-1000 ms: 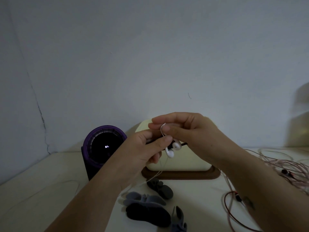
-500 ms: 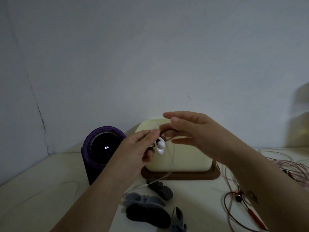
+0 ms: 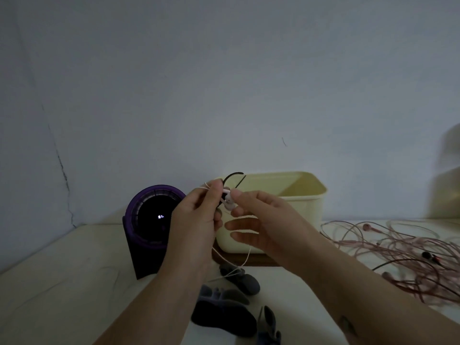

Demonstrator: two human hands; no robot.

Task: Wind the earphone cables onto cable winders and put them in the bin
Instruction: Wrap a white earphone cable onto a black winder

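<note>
My left hand (image 3: pixel 196 220) holds a thin black cable winder (image 3: pixel 232 179) up in front of the cream bin (image 3: pixel 298 195), together with the white earphone cable (image 3: pixel 245 255). My right hand (image 3: pixel 258 220) pinches the white earbuds (image 3: pixel 227 202) between thumb and forefinger, its other fingers stretched out. The white cable hangs down from my hands to the table. Several grey winders (image 3: pixel 224 310) lie on the table below my hands.
A purple-rimmed round device (image 3: pixel 151 217) stands left of the bin. The bin sits on a dark wooden base (image 3: pixel 261 260). A tangle of pink and red earphone cables (image 3: pixel 398 255) covers the table at the right. The wall stands close behind.
The view has dropped a little, showing the bin's open top. My right hand moved from above the earbuds to pinching them beside my left hand, and the black winder now sticks up above my fingers.
</note>
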